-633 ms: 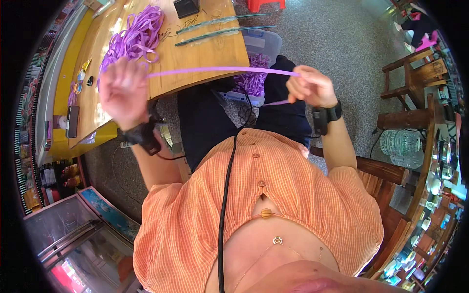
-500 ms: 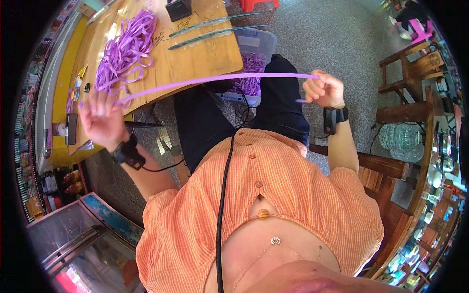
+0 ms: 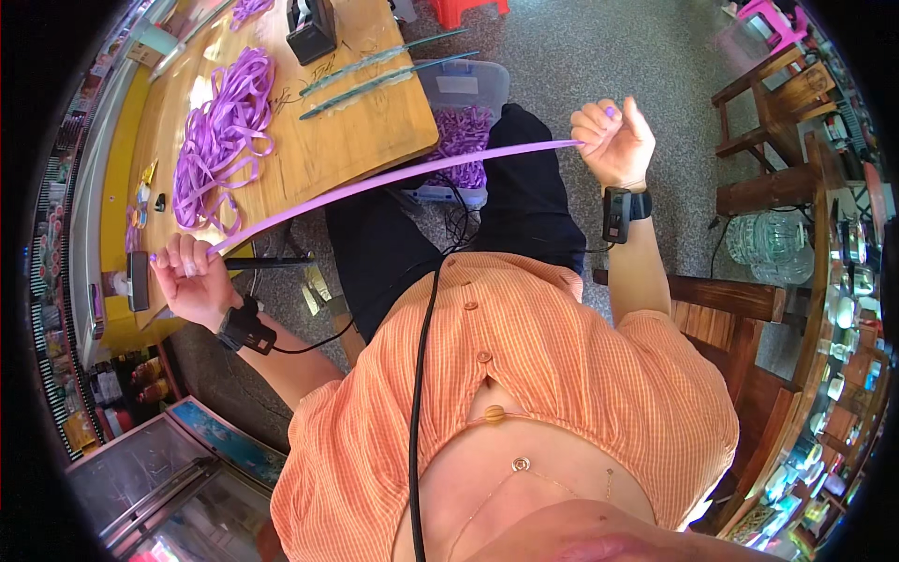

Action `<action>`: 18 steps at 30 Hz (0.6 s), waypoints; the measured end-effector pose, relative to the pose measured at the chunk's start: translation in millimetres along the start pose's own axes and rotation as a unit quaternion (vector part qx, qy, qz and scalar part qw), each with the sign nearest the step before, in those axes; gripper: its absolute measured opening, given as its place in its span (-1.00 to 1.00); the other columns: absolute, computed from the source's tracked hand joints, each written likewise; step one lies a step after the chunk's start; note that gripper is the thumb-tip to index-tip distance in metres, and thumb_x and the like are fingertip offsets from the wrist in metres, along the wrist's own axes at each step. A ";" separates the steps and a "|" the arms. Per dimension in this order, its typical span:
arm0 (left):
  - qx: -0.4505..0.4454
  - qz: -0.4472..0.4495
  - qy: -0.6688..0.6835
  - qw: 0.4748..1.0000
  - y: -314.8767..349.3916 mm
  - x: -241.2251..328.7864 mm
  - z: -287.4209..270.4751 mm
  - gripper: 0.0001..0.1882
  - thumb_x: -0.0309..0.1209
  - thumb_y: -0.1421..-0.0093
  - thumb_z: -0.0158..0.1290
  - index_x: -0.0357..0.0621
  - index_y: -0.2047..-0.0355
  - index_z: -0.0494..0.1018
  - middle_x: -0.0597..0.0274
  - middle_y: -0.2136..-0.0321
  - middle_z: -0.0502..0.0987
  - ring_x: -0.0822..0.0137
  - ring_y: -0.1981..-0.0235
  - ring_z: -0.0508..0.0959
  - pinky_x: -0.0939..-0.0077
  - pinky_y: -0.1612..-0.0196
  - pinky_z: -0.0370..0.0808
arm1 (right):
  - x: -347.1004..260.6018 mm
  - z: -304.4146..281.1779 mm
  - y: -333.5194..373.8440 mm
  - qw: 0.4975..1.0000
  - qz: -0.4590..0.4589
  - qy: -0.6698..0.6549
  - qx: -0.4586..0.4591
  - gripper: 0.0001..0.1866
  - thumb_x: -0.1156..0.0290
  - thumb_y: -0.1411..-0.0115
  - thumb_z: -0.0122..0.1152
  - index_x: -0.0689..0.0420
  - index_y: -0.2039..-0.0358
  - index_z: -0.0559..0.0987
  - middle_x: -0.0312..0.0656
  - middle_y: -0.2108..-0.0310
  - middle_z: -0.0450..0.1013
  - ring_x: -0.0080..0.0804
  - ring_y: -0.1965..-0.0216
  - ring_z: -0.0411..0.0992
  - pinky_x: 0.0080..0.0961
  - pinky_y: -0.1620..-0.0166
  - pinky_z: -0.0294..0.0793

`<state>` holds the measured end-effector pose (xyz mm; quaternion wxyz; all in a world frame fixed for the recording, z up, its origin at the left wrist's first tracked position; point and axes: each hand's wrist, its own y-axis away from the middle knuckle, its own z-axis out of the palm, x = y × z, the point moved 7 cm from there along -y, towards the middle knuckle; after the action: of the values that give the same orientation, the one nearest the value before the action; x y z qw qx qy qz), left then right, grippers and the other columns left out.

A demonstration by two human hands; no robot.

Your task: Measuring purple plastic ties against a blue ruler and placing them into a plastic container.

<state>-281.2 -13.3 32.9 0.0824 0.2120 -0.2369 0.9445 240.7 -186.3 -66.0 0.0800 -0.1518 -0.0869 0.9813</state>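
A long purple ribbon (image 3: 403, 175) stretches nearly taut between my two hands, slanting up from left to right above my lap. Its left end is gripped in the curled fingers of my left hand (image 3: 195, 283), beside the table's near left edge. My right hand (image 3: 613, 140), out over the floor to the right of my knee, is closed on the other end with the thumb raised. On the wooden table (image 3: 365, 140) lies a loose heap of purple ribbon (image 3: 220, 131), just beyond my left hand.
Two dark green rods (image 3: 389, 84) lie on the table near a black tape dispenser (image 3: 311, 36). A clear bin (image 3: 492, 84) of purple ribbon pieces stands by my knees. Around are a red stool (image 3: 465, 9), a wooden chair (image 3: 777, 103), a large clear bottle (image 3: 770, 245) and dangling cables.
My left hand has come lower and nearer to me, and the ribbon has gone from arched to straighter and more slanted. My right hand has turned, thumb up. The view has shifted slightly.
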 end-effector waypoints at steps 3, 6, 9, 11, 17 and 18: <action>0.051 0.019 -0.056 0.997 1.9 -3.7 7.7 -0.79 -0.35 -0.39 -0.06 -0.18 0.39 0.36 0.35 0.52 0.20 0.46 0.58 0.17 0.55 0.54 0.12 | 2.4 11.1 -1.1 0.988 -0.023 0.150 0.036 -0.80 0.33 -0.27 0.19 0.20 0.35 0.46 -0.35 0.53 0.22 -0.59 0.49 0.11 -0.66 0.43 0.13; -0.011 -0.055 -0.079 0.995 1.1 -38.2 27.1 -0.79 -0.33 -0.41 -0.08 -0.24 0.29 0.39 0.39 0.51 0.20 0.51 0.58 0.18 0.59 0.55 0.12 | 4.5 22.0 -2.6 0.959 -0.025 0.280 0.026 -0.87 0.51 -0.28 0.14 0.24 0.18 0.49 -0.30 0.48 0.33 -0.63 0.49 0.14 -0.71 0.45 0.14; 0.038 -0.096 -0.239 0.966 9.4 -95.7 42.9 -0.75 -0.34 -0.40 -0.05 -0.32 0.21 0.44 0.45 0.55 0.21 0.59 0.60 0.18 0.65 0.55 0.11 | 15.5 43.2 -6.5 0.934 -0.032 0.357 0.013 -0.78 0.54 -0.30 0.11 0.23 0.04 0.51 -0.18 0.32 0.50 -0.68 0.55 0.16 -0.74 0.47 0.12; 0.019 -0.162 -0.344 0.925 17.3 -141.2 69.4 -0.72 -0.32 -0.39 -0.02 -0.34 0.18 0.51 0.45 0.57 0.25 0.62 0.61 0.19 0.68 0.55 0.10 | 30.3 60.9 -11.5 0.905 -0.035 0.424 -0.005 -0.77 0.50 -0.31 0.15 0.24 0.04 0.56 -0.14 0.30 0.57 -0.73 0.61 0.15 -0.75 0.52 0.10; -0.183 -0.096 -0.562 0.801 18.8 -215.3 133.5 -0.80 -0.41 -0.32 0.06 -0.30 0.19 0.59 0.17 0.37 0.62 0.34 0.32 0.59 0.50 0.22 0.49 | 76.3 118.8 -17.2 0.804 -0.057 0.591 -0.024 -0.83 0.58 -0.24 0.22 0.27 0.15 0.63 -0.14 0.29 0.62 -0.72 0.47 0.40 -0.78 0.45 0.28; -0.182 -0.097 -0.562 0.801 19.7 -219.0 135.0 -0.80 -0.41 -0.32 0.06 -0.30 0.19 0.59 0.17 0.37 0.62 0.34 0.32 0.59 0.50 0.22 0.49 | 80.7 126.1 -18.0 0.794 -0.071 0.603 -0.038 -0.83 0.60 -0.23 0.24 0.28 0.16 0.63 -0.13 0.28 0.62 -0.69 0.42 0.46 -0.78 0.40 0.35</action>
<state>-41.2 -107.7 36.2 0.0632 0.7083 -0.3877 0.5865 127.7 -172.4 33.0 0.1801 -0.7091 -0.0685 0.6783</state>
